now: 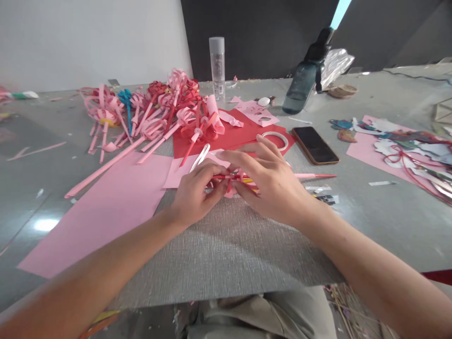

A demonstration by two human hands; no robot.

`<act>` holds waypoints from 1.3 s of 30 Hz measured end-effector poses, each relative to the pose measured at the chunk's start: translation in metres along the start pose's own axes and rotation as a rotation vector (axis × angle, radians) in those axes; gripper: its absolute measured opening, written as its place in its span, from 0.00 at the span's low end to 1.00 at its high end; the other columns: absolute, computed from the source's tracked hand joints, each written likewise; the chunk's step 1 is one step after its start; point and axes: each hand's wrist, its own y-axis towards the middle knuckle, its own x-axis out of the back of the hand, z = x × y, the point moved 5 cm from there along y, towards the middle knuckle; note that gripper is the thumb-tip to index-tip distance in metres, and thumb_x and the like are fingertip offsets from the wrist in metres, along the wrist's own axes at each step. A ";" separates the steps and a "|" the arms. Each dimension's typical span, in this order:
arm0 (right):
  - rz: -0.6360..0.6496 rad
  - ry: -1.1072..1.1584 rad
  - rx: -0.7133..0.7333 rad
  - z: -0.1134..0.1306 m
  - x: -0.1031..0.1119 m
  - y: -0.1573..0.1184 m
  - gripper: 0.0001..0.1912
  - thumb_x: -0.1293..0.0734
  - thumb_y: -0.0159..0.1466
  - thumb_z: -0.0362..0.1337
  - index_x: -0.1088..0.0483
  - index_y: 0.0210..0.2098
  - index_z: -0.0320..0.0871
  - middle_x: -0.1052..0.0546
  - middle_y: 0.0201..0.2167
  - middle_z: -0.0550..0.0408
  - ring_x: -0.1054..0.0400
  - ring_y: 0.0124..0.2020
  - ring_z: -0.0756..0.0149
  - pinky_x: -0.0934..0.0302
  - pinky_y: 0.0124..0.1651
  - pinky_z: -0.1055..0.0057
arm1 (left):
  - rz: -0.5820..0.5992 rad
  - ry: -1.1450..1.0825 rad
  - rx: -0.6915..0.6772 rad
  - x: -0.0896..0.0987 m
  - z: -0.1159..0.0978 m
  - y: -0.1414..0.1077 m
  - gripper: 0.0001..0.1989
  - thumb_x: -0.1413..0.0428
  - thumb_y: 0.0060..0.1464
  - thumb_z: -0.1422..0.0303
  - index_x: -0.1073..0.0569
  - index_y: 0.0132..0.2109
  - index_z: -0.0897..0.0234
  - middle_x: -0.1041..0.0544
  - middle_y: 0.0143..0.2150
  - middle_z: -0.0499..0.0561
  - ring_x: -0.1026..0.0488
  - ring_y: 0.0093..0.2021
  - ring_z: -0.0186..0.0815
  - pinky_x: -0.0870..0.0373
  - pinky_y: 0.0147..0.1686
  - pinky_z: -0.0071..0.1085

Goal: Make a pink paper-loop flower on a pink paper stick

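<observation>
My left hand [202,190] pinches the left part of a thin red and pink paper stick [306,176] near the table's front edge. Over the stick's middle lies my right hand [270,181], its thumb and fingers closed round it from the right. Pink and red paper curls and a bit of yellow show between the hands, partly hidden by the fingers. The stick's pink and red end points right, past my right hand. Just behind my left hand is a white loop [200,157].
Pink and red paper flowers [155,108] pile at the back left. Around are pink sheets [102,202], red paper [183,140], a tape roll [277,139], a phone [315,145], a clear bottle [218,68], a dark bottle [301,84] and paper scraps [406,150] at right.
</observation>
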 end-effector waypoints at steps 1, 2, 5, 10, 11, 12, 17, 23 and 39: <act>-0.005 0.003 -0.002 -0.001 -0.001 0.000 0.32 0.36 0.66 0.25 0.37 0.67 0.55 0.19 0.42 0.56 0.29 0.54 0.55 0.45 0.68 0.43 | -0.002 0.004 -0.001 0.000 -0.001 0.000 0.05 0.44 0.64 0.73 0.27 0.47 0.62 0.22 0.42 0.52 0.23 0.37 0.32 0.23 0.33 0.28; -0.010 0.006 -0.006 -0.002 -0.001 -0.001 0.32 0.36 0.66 0.25 0.37 0.66 0.56 0.19 0.41 0.56 0.29 0.53 0.56 0.46 0.68 0.43 | -0.008 0.009 -0.004 0.001 -0.001 0.000 0.05 0.43 0.64 0.73 0.27 0.47 0.62 0.22 0.42 0.51 0.23 0.37 0.32 0.23 0.33 0.28; -0.024 0.013 -0.005 -0.005 -0.002 -0.001 0.31 0.36 0.67 0.26 0.36 0.66 0.56 0.20 0.39 0.56 0.29 0.51 0.56 0.45 0.68 0.43 | -0.016 0.031 -0.011 0.002 -0.003 0.000 0.05 0.43 0.64 0.73 0.27 0.46 0.62 0.22 0.41 0.51 0.23 0.37 0.33 0.24 0.34 0.28; -0.039 0.023 0.000 -0.005 -0.004 -0.002 0.27 0.36 0.67 0.25 0.32 0.62 0.52 0.23 0.38 0.54 0.30 0.48 0.59 0.37 0.62 0.49 | -0.022 0.012 -0.016 0.002 -0.005 0.001 0.04 0.43 0.64 0.70 0.27 0.46 0.63 0.22 0.40 0.52 0.23 0.37 0.34 0.25 0.34 0.31; -0.039 0.027 -0.006 -0.006 -0.004 -0.001 0.26 0.36 0.67 0.25 0.32 0.62 0.51 0.23 0.37 0.54 0.30 0.47 0.59 0.37 0.61 0.50 | -0.017 0.005 -0.011 0.002 -0.005 0.002 0.04 0.43 0.64 0.70 0.27 0.45 0.63 0.22 0.39 0.52 0.23 0.37 0.35 0.25 0.34 0.32; -0.037 0.030 -0.012 -0.006 -0.005 -0.001 0.26 0.36 0.67 0.26 0.31 0.62 0.52 0.24 0.37 0.55 0.30 0.47 0.59 0.36 0.61 0.50 | -0.010 0.005 -0.007 0.001 -0.005 0.002 0.03 0.44 0.65 0.69 0.27 0.45 0.62 0.22 0.38 0.51 0.24 0.36 0.35 0.26 0.34 0.32; -0.028 0.046 -0.014 -0.004 -0.005 0.000 0.27 0.35 0.67 0.26 0.32 0.63 0.52 0.23 0.33 0.57 0.31 0.48 0.57 0.39 0.62 0.49 | -0.009 0.027 -0.024 0.002 -0.007 0.002 0.04 0.45 0.66 0.68 0.27 0.42 0.61 0.22 0.36 0.51 0.24 0.35 0.35 0.27 0.34 0.33; -0.025 0.046 -0.011 -0.003 -0.002 -0.001 0.27 0.35 0.68 0.28 0.34 0.64 0.53 0.20 0.34 0.58 0.31 0.51 0.57 0.45 0.67 0.45 | -0.046 0.037 -0.054 0.003 -0.008 0.002 0.02 0.43 0.64 0.70 0.27 0.41 0.62 0.24 0.35 0.50 0.27 0.32 0.33 0.29 0.32 0.30; 0.003 0.030 -0.010 -0.003 -0.003 0.000 0.27 0.35 0.67 0.27 0.34 0.63 0.52 0.19 0.39 0.56 0.31 0.50 0.57 0.40 0.62 0.51 | -0.018 0.028 -0.046 0.002 -0.007 0.002 0.04 0.45 0.65 0.70 0.26 0.43 0.64 0.22 0.37 0.52 0.24 0.35 0.35 0.28 0.34 0.32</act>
